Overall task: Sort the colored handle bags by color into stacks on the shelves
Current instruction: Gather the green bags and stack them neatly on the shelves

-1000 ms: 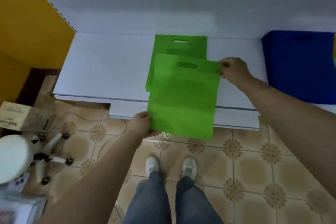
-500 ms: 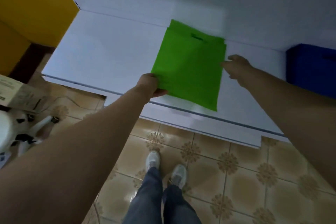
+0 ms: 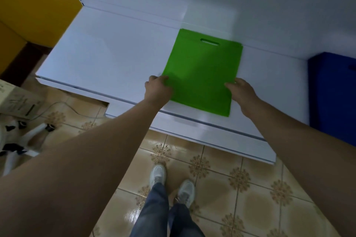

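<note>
white shelf [image 3: 115, 59] ran across the view above a tiled floor [image 3: 221, 188], with a yellow panel [image 3: 34, 2] at its left end. on the shelf lay the green bag stack [image 3: 204, 71], flat, its top bag's handle slot [image 3: 210, 42] toward the back wall and its long axis running from the front edge to the back, tilted slightly; its near right corner overhung the front edge. further edges showed at the far right corner, so more than one bag lay there. at the far right, well apart from the green, sat a blue bag stack [image 3: 333, 92].

left hand [image 3: 159, 87] met the stack's near left edge, fingers curled at the edge; whether they pinched the fabric or only pushed it could not be told. right hand [image 3: 240, 92] lay at the near right edge, fingers fairly straight against it, holding nothing. the stack thus lay between the two hands and ahead of both, neither clearly nearer.

judged from this, the step was squaring the green bags; any nudge would run along the long axis, toward the back wall.
</note>
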A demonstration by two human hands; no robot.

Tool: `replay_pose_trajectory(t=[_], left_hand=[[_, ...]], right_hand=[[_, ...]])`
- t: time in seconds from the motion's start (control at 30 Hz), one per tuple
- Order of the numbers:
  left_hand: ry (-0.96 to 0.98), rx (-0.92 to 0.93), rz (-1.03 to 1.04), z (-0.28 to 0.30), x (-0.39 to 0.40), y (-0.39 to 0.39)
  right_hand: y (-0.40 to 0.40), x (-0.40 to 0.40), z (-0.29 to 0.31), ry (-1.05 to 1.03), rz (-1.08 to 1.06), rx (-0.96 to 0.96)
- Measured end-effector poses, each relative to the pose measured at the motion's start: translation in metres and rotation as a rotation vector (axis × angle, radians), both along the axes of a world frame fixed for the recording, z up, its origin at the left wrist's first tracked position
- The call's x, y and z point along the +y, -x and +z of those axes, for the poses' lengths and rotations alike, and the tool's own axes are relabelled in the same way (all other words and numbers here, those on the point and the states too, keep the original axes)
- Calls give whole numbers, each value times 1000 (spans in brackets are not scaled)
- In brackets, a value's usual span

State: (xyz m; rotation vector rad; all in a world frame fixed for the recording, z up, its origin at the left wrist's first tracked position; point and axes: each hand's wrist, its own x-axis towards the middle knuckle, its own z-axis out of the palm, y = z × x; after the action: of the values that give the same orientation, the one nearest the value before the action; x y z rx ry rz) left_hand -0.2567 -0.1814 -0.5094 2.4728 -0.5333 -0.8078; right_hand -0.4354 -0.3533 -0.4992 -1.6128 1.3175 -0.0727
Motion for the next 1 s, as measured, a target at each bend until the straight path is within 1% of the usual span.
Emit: replay_pose_trajectory(t=[0.1, 0.17, 0.27, 0.33, 0.4, 0.53, 0.67, 0.73, 0.8, 0.87, 1.0], left_hand=[[-26, -43, -30, 5, 3, 0], [-32, -98, -42, 16, 11, 4], [36, -131, -48, 39, 36, 16], [129, -133, -38, 57, 61, 27], [207, -117, -28, 75, 89, 40], [315, -92, 6, 115, 148, 48], [403, -192, 11, 161, 212, 31], [434, -229, 11, 186, 241, 20], [453, -261, 0, 206, 266, 8], [497, -273, 3, 225, 283, -4], [581, -346, 33, 264, 302, -32]], right_hand=[[2, 0, 2, 38, 49, 44], [1, 6, 15, 121, 116, 115], [-13, 21, 48, 215, 178, 125], [-30, 41, 77, 242, 191, 107], [-46, 69, 107, 304, 226, 57], [-82, 138, 171, 458, 362, -51], [-122, 214, 246, 604, 554, -195], [-135, 251, 273, 655, 620, -255], [-148, 283, 294, 703, 677, -274], [-158, 305, 315, 776, 699, -317], [-176, 330, 370, 914, 669, -475]])
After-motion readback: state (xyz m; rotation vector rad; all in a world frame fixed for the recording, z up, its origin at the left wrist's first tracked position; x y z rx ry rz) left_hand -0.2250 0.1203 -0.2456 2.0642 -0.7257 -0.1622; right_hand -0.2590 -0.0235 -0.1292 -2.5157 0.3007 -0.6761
